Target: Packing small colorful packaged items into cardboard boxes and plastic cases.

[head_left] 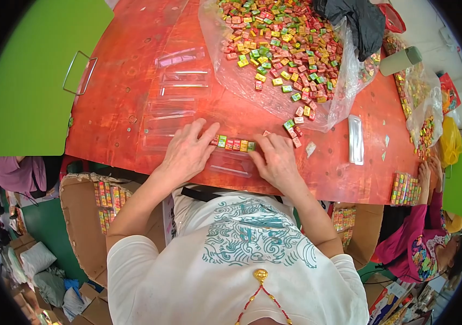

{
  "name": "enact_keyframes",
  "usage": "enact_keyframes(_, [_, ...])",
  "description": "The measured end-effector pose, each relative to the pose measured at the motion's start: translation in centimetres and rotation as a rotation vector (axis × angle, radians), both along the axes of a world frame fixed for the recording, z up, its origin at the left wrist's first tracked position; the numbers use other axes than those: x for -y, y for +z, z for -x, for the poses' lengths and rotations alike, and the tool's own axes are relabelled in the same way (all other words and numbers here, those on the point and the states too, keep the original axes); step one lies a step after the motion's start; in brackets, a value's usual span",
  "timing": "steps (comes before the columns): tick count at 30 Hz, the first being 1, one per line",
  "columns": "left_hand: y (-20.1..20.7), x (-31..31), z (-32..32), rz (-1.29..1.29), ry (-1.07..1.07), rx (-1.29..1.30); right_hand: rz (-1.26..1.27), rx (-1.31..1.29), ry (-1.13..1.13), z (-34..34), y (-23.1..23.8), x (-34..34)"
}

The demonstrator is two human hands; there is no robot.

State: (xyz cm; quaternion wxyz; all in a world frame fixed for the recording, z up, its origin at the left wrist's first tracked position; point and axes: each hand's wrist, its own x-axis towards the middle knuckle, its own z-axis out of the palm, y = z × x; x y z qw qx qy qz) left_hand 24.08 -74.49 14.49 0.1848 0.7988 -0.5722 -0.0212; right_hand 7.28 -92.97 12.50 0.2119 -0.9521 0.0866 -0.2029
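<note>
A short row of small, colourful boxes (233, 144) in red, yellow and green lies on the red table near its front edge. My left hand (187, 149) holds the row's left end between curved fingers and thumb. At the other end, my right hand (277, 160) grips the last boxes with thumb and fingers. Just in front of the row, nearer my body, sits a clear plastic tray (231, 163). More clear trays (171, 108) are lined up beyond my left hand. Several loose boxes (293, 130) lie just past my right fingers.
A large clear bag (220, 65) spills a heap of small boxes across the far table. A silvery strip (356, 140) lies at right. Cardboard cartons (82, 216) with packed boxes stand below the table edge. Another person's hands (431, 173) work at far right beside a packed block (405, 189).
</note>
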Motion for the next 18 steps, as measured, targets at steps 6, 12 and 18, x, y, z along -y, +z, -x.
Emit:
enact_keyframes(6, [0.1,-1.1,1.7,-0.151,-0.064,-0.013,0.069,0.085,0.116,0.6,-0.1,-0.1])
enact_keyframes(12, [-1.7,-1.0,2.5,-0.260,-0.156,-0.030,0.181,0.054,0.191,-0.4,-1.3,-1.4])
enact_keyframes(18, [-1.1,-1.5,1.6,-0.211,-0.067,-0.041,0.092,0.052,0.113,0.6,0.0,-0.6])
